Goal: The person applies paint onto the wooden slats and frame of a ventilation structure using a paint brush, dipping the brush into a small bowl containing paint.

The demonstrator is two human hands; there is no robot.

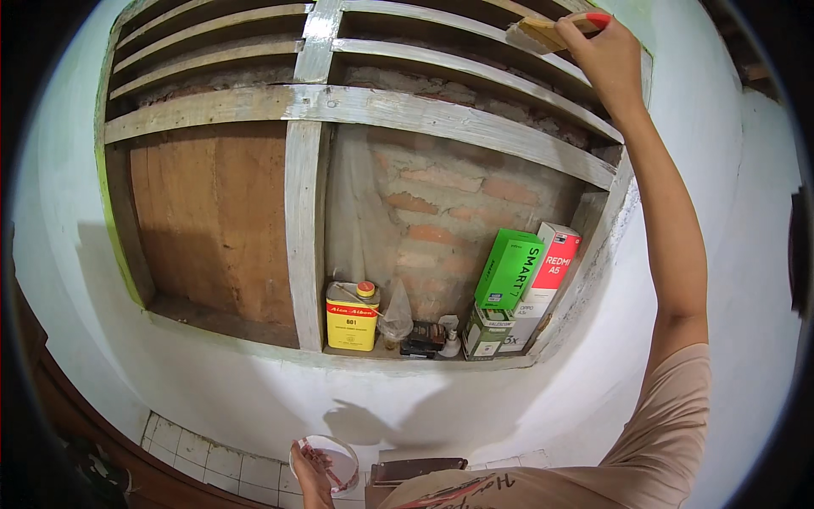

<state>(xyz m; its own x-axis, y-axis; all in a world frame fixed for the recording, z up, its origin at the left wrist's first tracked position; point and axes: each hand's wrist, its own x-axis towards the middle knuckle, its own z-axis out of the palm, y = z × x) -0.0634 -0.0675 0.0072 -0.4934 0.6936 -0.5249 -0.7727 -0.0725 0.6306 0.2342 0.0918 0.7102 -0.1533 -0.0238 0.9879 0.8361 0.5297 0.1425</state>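
Note:
My right hand (606, 64) is raised at the upper right, fingers closed on the handle of a flat paintbrush (538, 36) with a red handle end. The bristles meet or hover close to an upper slat (475, 61) of a wooden frame; contact cannot be made out. White paint streaks cover the right-hand slats, the crossbeam (381, 109) and the middle post (305, 229), while slats at the left (212, 59) show more bare wood. Low down, my left hand (312, 482) grips a round white tub (346, 465) by its side, with reddish smears on its wall.
On the frame's ledge stand a yellow tin (351, 318) with a red cap, a clear plastic bag (396, 316), small dark items (422, 339), a light bulb (451, 343) and stacked phone boxes (509, 271). A brown panel (208, 229) fills the left opening. White wall surrounds the frame.

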